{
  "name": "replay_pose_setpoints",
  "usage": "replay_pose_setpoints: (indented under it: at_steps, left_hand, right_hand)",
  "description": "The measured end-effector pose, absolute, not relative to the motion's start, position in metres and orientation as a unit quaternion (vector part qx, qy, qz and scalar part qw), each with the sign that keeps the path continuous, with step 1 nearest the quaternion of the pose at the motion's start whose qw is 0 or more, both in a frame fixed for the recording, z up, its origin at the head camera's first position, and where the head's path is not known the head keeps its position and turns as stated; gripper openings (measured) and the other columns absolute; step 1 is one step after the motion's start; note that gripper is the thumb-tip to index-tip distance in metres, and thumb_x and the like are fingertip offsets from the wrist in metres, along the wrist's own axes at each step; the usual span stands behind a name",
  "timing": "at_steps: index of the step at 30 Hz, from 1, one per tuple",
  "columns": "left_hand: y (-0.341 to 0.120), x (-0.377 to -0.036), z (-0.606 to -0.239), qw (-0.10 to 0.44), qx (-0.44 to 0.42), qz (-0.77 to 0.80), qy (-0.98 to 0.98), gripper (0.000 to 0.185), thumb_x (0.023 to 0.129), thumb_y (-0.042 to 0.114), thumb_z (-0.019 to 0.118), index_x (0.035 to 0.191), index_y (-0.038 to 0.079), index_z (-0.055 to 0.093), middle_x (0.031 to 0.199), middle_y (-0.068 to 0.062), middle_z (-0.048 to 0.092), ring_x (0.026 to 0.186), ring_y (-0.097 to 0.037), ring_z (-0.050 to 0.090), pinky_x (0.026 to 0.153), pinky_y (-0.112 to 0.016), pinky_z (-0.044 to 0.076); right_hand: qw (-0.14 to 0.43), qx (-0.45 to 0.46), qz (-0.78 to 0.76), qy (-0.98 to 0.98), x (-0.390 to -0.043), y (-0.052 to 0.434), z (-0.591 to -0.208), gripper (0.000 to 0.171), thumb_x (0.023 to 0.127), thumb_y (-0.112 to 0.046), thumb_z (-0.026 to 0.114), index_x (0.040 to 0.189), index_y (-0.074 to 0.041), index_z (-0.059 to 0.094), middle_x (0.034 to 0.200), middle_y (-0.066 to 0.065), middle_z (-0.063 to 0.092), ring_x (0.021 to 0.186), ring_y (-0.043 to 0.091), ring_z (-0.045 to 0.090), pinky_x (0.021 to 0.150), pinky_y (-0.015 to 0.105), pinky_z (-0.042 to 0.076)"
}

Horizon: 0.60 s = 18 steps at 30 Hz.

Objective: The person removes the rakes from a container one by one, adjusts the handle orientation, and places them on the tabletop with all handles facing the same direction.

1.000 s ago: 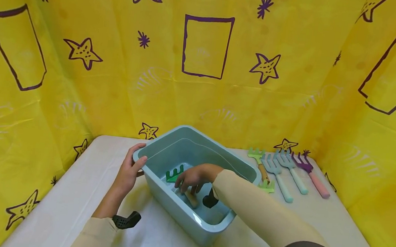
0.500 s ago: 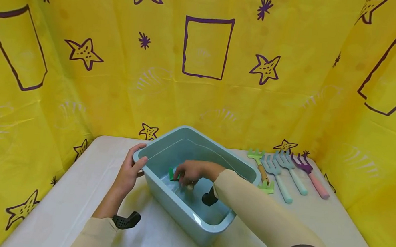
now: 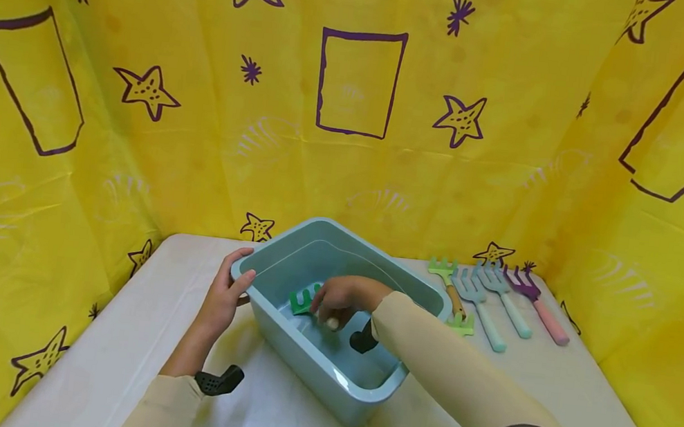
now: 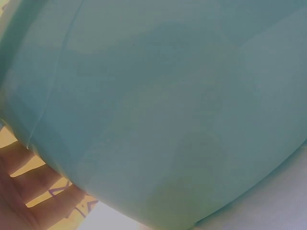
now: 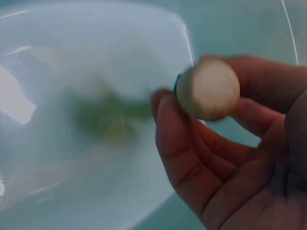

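Two hands work at a pale blue tub [image 3: 324, 379] on a white worktop [image 3: 115, 350]; the left hand [image 3: 223, 298] grips the tub's near-left rim, fingers curled over the edge, thumb outside; the right hand [image 3: 342, 298] reaches inside the tub, its fingers [image 5: 177, 139] wrapped round the round wooden handle [image 5: 208, 88] of a small green rake [image 3: 303, 301], whose head is tilted up just above the tub's floor; to the right of the tub, four more toy rakes [image 3: 496, 299] lie side by side on the worktop, one touching the tub's wall; yellow sheeting [image 3: 136, 150] with purple stars hangs behind.
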<state>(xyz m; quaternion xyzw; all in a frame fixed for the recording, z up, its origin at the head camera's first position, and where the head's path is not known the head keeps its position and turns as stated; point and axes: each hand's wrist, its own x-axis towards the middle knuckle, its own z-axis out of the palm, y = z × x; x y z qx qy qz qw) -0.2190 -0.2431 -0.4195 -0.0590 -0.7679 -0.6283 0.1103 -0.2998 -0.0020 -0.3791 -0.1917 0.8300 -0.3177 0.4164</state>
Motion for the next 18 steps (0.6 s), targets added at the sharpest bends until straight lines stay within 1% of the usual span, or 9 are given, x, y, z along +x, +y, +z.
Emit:
replay_pose_setpoints:
  at_steps: [3,6,8,11,14,15,18]
  left_hand:
    - [-0.243,-0.219,-0.419,0.108,-0.058,-0.628,-0.768,0.053,0.102,0.032,0.049,0.149,0.021,0.029,0.148,-0.012,0.037,0.127,-0.041,0.042,0.095,-0.065,0.040]
    - [-0.244,-0.218,-0.420,0.104,-0.056,-0.630,-0.767,0.052,0.102,0.033,0.049,0.149,0.023,0.029,0.149,-0.012,0.037,0.128,-0.040,0.042,0.095,-0.065,0.039]
    - [-0.244,-0.218,-0.420,0.103,-0.055,-0.631,-0.767,0.052,0.102,0.034,0.049,0.149,0.025,0.029,0.149,-0.011,0.036,0.129,-0.040,0.042,0.095,-0.065,0.039]
    - [-0.244,-0.218,-0.421,0.102,-0.055,-0.633,-0.766,0.051,0.102,0.034,0.048,0.148,0.026,0.030,0.149,-0.011,0.036,0.129,-0.041,0.041,0.095,-0.065,0.039]
    - [-0.244,-0.218,-0.421,0.099,-0.055,-0.635,-0.764,0.051,0.102,0.033,0.048,0.149,0.026,0.029,0.149,-0.011,0.036,0.129,-0.041,0.041,0.095,-0.065,0.039]
    - [-0.244,-0.218,-0.421,0.098,-0.056,-0.635,-0.764,0.051,0.102,0.033,0.048,0.149,0.026,0.029,0.149,-0.011,0.035,0.129,-0.041,0.040,0.095,-0.065,0.039]
    - [-0.244,-0.218,-0.420,0.100,-0.057,-0.633,-0.766,0.051,0.102,0.033,0.048,0.149,0.026,0.029,0.149,-0.011,0.036,0.129,-0.041,0.041,0.095,-0.064,0.040]
  right_hand:
    - [0.441,-0.187,-0.324,0.816,-0.301,-0.002,-0.379,0.034,0.089,-0.003,0.065,0.123,-0.001,0.064,0.102,0.013,0.062,0.068,0.021,0.058,0.066,0.030,0.054]
    - [0.445,-0.195,-0.334,0.808,-0.302,-0.001,-0.377,0.034,0.090,-0.004,0.066,0.124,-0.002,0.064,0.109,0.012,0.059,0.071,0.023,0.058,0.068,0.031,0.055]
    - [0.442,-0.205,-0.351,0.799,-0.302,0.000,-0.374,0.035,0.090,-0.003,0.065,0.125,-0.002,0.063,0.111,0.011,0.058,0.071,0.023,0.058,0.067,0.031,0.054]
    - [0.439,-0.219,-0.386,0.781,-0.303,0.002,-0.369,0.034,0.092,-0.001,0.063,0.126,-0.003,0.062,0.102,0.011,0.059,0.066,0.021,0.056,0.063,0.030,0.053]
    - [0.435,-0.218,-0.418,0.767,-0.304,0.005,-0.364,0.033,0.092,0.001,0.062,0.124,-0.004,0.062,0.088,0.013,0.060,0.063,0.021,0.054,0.061,0.030,0.051]
    - [0.432,-0.218,-0.424,0.766,-0.305,0.006,-0.362,0.033,0.091,0.002,0.063,0.124,-0.003,0.062,0.086,0.014,0.060,0.063,0.021,0.054,0.060,0.030,0.051]
    - [0.428,-0.214,-0.441,0.759,-0.306,0.007,-0.356,0.035,0.090,0.003,0.063,0.124,-0.002,0.062,0.089,0.015,0.060,0.064,0.022,0.055,0.060,0.030,0.051]
